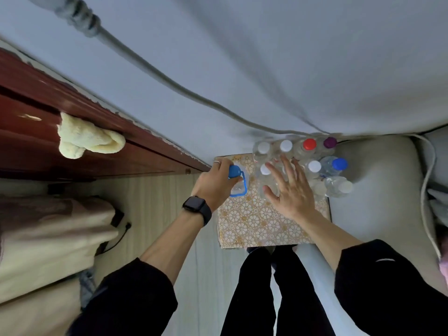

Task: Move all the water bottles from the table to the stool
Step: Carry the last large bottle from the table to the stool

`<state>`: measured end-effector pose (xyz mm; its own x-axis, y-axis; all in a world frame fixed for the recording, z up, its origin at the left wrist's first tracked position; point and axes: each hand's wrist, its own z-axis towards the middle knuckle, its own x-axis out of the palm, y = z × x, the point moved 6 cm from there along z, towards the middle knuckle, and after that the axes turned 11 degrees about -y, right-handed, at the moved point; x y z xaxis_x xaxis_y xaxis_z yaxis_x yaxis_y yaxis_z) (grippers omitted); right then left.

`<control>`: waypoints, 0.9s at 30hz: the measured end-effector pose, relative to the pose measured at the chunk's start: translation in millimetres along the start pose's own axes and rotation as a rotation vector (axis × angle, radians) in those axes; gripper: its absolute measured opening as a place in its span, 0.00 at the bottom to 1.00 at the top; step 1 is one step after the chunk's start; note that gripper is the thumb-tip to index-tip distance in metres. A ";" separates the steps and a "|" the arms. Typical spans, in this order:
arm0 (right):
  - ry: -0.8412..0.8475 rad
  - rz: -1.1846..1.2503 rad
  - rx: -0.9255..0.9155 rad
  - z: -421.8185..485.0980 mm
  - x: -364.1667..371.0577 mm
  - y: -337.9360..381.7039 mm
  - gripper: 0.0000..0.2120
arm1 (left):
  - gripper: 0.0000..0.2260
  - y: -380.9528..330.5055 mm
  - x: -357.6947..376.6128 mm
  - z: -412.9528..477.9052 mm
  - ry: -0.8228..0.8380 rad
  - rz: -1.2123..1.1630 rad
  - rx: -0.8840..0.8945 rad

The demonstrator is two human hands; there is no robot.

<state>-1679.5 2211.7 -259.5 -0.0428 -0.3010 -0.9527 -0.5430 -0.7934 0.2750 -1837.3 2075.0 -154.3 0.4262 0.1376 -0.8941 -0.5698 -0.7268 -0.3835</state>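
Stands in black trousers at the bottom edge, with dark sleeves pushed up both forearms. Wears a black watch on the left wrist and a ring on that hand.

Grips with the left hand the top of a clear bottle with blue cap and blue carry loop, upright near the far left corner of a floral top; cannot tell whether table or stool. Holds the right hand released, with straight, spread fingers, over the near side of the other bottles, just beside the gripped one; cannot tell whether touching them.

Beyond those fingers, along the top's far edge: two white caps, a red cap, a purple cap. To the right: a blue cap and one more white one at the top's right edge, against a grey cushion.

Farther out: a pale wall with a grey cable across it. On the left, a red-brown wooden panel with a yellow towel hanging on it, beige bags below, pale plank floor between.
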 end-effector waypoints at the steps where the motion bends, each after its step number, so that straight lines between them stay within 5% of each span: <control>1: 0.002 0.004 0.007 -0.2 -0.9 0.3 0.34 | 0.17 -3.4 -1.3 6.1 0.000 0.011 0.014; 27: 0.078 -0.009 0.055 -0.7 -7.0 4.1 0.35 | 0.16 -21.9 5.5 45.4 -0.211 -0.004 -0.056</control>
<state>-1680.8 2210.2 -251.6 0.0265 -0.3362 -0.9414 -0.5881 -0.7668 0.2573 -1854.4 2122.2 -161.4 0.2683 0.2740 -0.9235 -0.5263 -0.7613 -0.3787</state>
